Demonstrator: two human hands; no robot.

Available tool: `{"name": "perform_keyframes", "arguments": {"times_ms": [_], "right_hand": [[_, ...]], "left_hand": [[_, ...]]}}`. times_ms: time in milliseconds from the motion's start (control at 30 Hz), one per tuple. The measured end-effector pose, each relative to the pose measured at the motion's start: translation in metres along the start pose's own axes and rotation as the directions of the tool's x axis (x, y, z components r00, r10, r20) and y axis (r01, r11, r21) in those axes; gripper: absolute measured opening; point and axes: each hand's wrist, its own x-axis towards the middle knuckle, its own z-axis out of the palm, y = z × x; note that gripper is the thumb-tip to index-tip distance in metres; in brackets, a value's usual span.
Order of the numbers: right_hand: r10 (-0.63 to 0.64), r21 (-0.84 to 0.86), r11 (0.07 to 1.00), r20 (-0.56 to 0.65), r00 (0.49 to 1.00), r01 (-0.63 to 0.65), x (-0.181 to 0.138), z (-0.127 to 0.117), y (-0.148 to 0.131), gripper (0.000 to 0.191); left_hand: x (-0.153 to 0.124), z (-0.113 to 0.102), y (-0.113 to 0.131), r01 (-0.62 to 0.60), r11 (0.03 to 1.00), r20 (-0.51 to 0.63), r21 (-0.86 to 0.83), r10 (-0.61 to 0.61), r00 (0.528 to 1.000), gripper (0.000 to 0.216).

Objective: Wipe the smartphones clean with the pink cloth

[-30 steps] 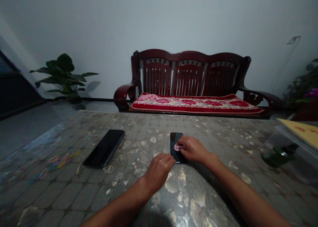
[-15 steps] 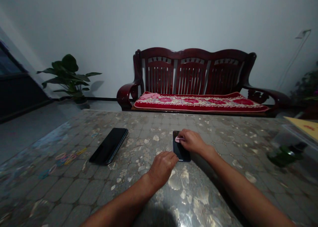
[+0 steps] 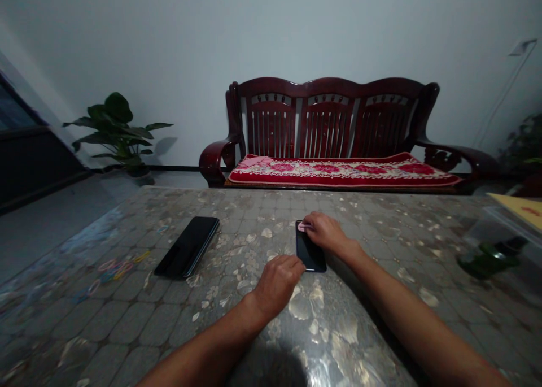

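On the surface [image 3: 144, 319], our right grip [image 3: 324, 230] pinched a pink cloth [image 3: 302, 227] against the phone [image 3: 310, 254], our left hand [image 3: 279, 279], closure unclear, seemingly steadying its corner.

A grey table [image 3: 148, 325], patterned with a tile-like grid and pale petal shapes, fills the lower view, its far edge running across 12 o'clock and a shiny glare lying at 6. Take the small dark phone [image 3: 312, 256] as the dial's centre; it lies flat, its long sides running from 11 to 5. At 9 o'clock, well apart, lies a larger black phone [image 3: 188, 247], pointing toward 1. Farther out that way are coloured rubber bands [image 3: 122, 270] and one lone blue band [image 3: 162, 229]. At 3 sit a green bottle [image 3: 483, 262] and a clear box [image 3: 525, 288]; whether they touch is unclear.
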Motion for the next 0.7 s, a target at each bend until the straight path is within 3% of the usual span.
{"name": "perform_keyframes", "arguments": {"times_ms": [200, 433, 700], "right_hand": [[-0.077, 0.069, 0.995, 0.085, 0.993, 0.071, -0.014, -0.004, -0.003, 0.023], [0.029, 0.013, 1.000, 0.002, 1.000, -0.029, 0.003, -0.003, -0.006, 0.027], [-0.102, 0.058, 0.994, 0.097, 0.990, 0.097, -0.014, -0.006, -0.012, 0.024]], "left_hand": [[0.000, -0.001, 0.000, -0.002, 1.000, 0.012, -0.007, 0.002, 1.000, 0.011], [0.001, -0.002, 0.000, -0.005, 1.000, 0.004, -0.014, 0.005, 1.000, 0.011], [0.000, -0.001, 0.000, -0.004, 1.000, -0.002, -0.018, 0.004, 1.000, 0.012]]}}
